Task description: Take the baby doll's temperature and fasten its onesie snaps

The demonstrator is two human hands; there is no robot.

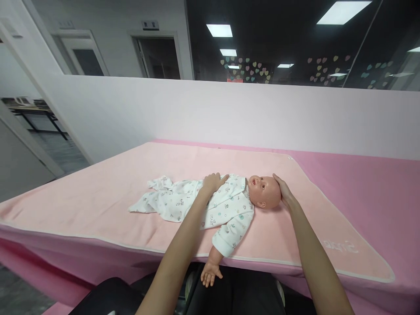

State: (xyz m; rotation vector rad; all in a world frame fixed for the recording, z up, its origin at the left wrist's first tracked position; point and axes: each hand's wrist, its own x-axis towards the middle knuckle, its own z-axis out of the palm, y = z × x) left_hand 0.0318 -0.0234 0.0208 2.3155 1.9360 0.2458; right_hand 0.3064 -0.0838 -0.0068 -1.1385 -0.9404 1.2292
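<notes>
A baby doll [265, 192] lies on its back, head to the right, on a peach mat [108, 192]. It wears a white printed outfit [226, 210] with long sleeves and legs. My left hand [213, 182] rests on the doll's belly, fingers loosely stretched and thumb apart. At the top of the doll's head, my right hand [284, 190] lies against it with the fingers behind the crown, partly hidden. One doll arm reaches toward me, and its bare hand [211, 273] hangs over the table's near edge.
Pink cloth [367, 188] covers the table beneath the mat. A white wall [229, 113] with a dark window [295, 43] above it stands behind. My legs [236, 288] are close below the near edge. A doorway with a desk [36, 111] shows at far left.
</notes>
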